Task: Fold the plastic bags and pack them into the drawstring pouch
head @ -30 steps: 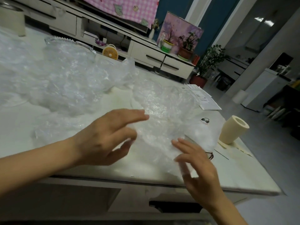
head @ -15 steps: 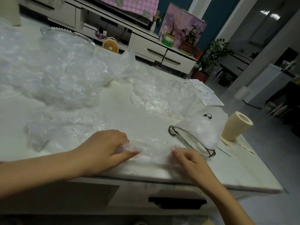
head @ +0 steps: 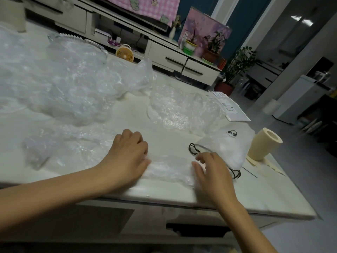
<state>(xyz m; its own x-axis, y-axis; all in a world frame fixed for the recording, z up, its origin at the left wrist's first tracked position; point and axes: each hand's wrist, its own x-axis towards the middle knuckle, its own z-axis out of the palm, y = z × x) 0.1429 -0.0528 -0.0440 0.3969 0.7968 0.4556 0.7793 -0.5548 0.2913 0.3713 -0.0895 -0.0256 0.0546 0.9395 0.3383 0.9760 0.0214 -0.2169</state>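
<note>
1. Plastic bag (head: 167, 168), folded into a narrow crumpled strip, lies flat on the table (head: 182, 196) between my two hands. Its long axis runs from left to right, roughly along the table's near edge.
2. My left hand (head: 127, 157) sits on the strip's left end, fingers curled down over it and the thumb lying along the plastic, gripping it.
3. My right hand (head: 213, 172) rests on the strip's right end with its fingers spread and only lightly bent, touching the bag without closing round it.
4. Just beyond and right of the right hand lies the drawstring pouch (head: 226, 148), pale, flat, with a small dark print. Its dark cord (head: 193, 148) loops out beside my right fingertips.
5. Further right of the pouch, a cream paper roll (head: 264, 145) lies tilted.
6. Beyond both hands lies a loose crumpled bag (head: 178, 110). Left of the left hand is another (head: 63, 143), and a big pile of bags (head: 63, 84) lies well beyond that.
7. Printed papers (head: 231, 108) lie far beyond the right hand.
</note>
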